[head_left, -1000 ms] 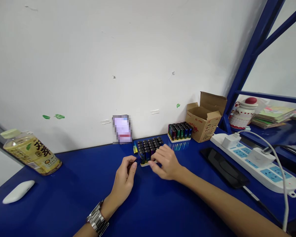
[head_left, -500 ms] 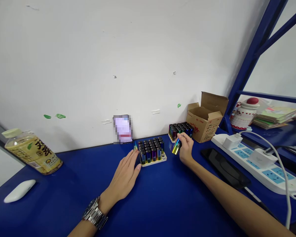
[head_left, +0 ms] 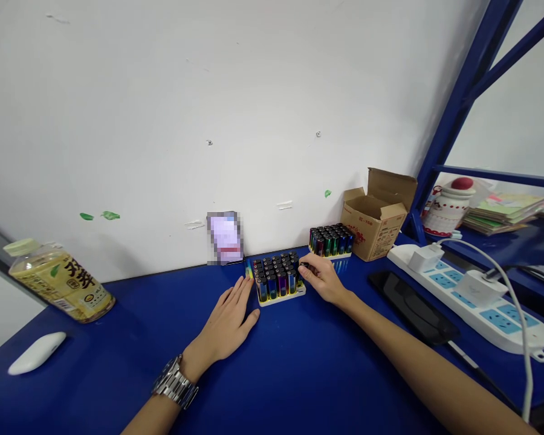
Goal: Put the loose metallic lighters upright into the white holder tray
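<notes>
Nearest, a steel-banded watch (head_left: pixel 176 382) on the left wrist, over a blue tabletop (head_left: pixel 272 380). Left hand (head_left: pixel 224 323) lies palm down, fingers extended, thumb spread, no grip visible; fingertips reach the near tray's left side, by a shiny loose battery (head_left: pixel 249 269). Contact there: cannot tell.

Right hand (head_left: pixel 323 279) nearly closed at the near tray's right end, thumb and fingertips pinching a dark-topped battery (head_left: pixel 303 264). Most of its body hidden by the fingers; whether its base is seated, cannot tell.

Near tray (head_left: pixel 276 300): pale, shallow, apparently stiff. Upright batteries (head_left: pixel 281 285) in close rows; a gap shows at the front right corner.

Handling, my judgement: each cell rigid, small but dense for its size, not easily crushed. Glossy metallic wrap probably slick, apt to turn or slide under dry fingers. Best hold: fingertip pinch round the upper barrel, kept vertical, lower end free; neighbours leave little finger room.

Farther off, a second tray (head_left: pixel 330 257) of upright batteries, beside an open cardboard box (head_left: pixel 374 232).
</notes>
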`<state>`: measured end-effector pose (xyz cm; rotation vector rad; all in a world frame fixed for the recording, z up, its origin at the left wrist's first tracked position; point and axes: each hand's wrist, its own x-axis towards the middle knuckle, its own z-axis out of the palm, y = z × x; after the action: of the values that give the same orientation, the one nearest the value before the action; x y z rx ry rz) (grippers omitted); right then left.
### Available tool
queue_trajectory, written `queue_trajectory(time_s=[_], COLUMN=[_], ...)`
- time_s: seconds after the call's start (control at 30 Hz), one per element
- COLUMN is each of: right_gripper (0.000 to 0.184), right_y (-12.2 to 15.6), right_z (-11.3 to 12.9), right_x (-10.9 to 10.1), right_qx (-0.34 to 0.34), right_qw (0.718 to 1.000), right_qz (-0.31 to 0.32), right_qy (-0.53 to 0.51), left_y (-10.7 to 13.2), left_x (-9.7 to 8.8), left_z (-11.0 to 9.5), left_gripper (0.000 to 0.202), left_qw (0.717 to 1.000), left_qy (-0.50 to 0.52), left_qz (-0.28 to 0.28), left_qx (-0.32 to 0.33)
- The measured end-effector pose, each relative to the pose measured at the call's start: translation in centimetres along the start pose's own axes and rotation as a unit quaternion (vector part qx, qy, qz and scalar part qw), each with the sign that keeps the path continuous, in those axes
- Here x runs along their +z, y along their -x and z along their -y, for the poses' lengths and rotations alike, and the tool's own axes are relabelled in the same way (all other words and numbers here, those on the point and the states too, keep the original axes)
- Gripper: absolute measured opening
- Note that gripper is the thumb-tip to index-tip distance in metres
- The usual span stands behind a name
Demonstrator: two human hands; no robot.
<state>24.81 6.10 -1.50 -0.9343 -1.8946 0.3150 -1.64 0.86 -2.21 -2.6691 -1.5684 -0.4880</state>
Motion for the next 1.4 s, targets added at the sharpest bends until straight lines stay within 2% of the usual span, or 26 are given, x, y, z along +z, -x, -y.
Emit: queue_trajectory(time_s=[0.1,0.2,0.3,0.4,0.5,0.57,0.7,0.77,0.87,0.97,1.07,1.13,1.23,1.3,1.4], right_gripper=[0.034,0.039,0.042,0.041,0.038,0.034,0.029,0.029,0.032,0.028,0.02,0.017,0.014,0.014,0.024], right_y=[0.2,0.2,0.2,0.2,0.3,0.3,0.3,0.4,0.7,1.0,0.8,0.5,-0.1,-0.5,-0.8], right_z=[0.8,1.5,1.5,1.3,1.2,1.3,2.2,3.2,5.0,6.8,7.1,6.0,3.2,1.3,-0.5], right_x=[-0.2,0.1,0.6,0.8,0.8,0.7,0.8,1.0,1.8,2.7,2.9,2.6,1.9,1.5,1.4], right_qx=[-0.025,0.005,0.041,0.053,0.02,-0.027,-0.126,-0.163,-0.184,-0.139,-0.092,-0.054,0.059,0.131,0.228], right_qw=[0.991,0.978,0.969,0.967,0.97,0.972,0.961,0.958,0.966,0.983,0.989,0.982,0.958,0.942,0.912], right_qz=[0.013,0.005,-0.003,-0.025,-0.071,-0.102,-0.143,-0.133,-0.084,-0.063,-0.11,-0.179,-0.258,-0.26,-0.222], right_qy=[0.129,0.209,0.245,0.249,0.23,0.212,0.198,0.194,0.161,0.104,0.037,-0.019,-0.109,-0.169,-0.257], left_y=[-0.1,-0.2,-0.4,-0.4,-0.4,-0.4,-0.2,0.1,0.5,0.8,0.9,0.9,0.8,0.8,0.8], left_x=[-0.4,-0.8,-1.0,-0.9,-0.7,-0.7,-1.2,-1.4,-1.3,-0.9,-0.7,-0.8,-1.0,-1.2,-1.3], left_z=[-0.5,-1.3,-1.5,-1.1,-0.6,-0.5,-1.8,-2.9,-4.3,-4.8,-4.4,-4.0,-3.6,-3.6,-3.7], left_gripper=[0.057,0.047,0.036,0.03,0.024,0.023,0.026,0.025,0.025,0.03,0.031,0.027,0.024,0.026,0.028], left_qw=[0.999,0.993,0.981,0.974,0.975,0.978,0.962,0.95,0.949,0.953,0.961,0.964,0.969,0.971,0.974], left_qy=[-0.018,-0.059,-0.098,-0.095,-0.056,-0.015,0.065,0.081,0.095,0.104,0.12,0.136,0.158,0.168,0.176], left_qz=[-0.027,-0.084,-0.127,-0.115,-0.075,-0.093,-0.247,-0.299,-0.294,-0.254,-0.223,-0.212,-0.189,-0.168,-0.14], left_qx=[-0.015,-0.051,-0.11,-0.173,-0.203,-0.188,-0.101,-0.045,0.06,0.125,0.112,0.082,0.026,0.0,-0.015])
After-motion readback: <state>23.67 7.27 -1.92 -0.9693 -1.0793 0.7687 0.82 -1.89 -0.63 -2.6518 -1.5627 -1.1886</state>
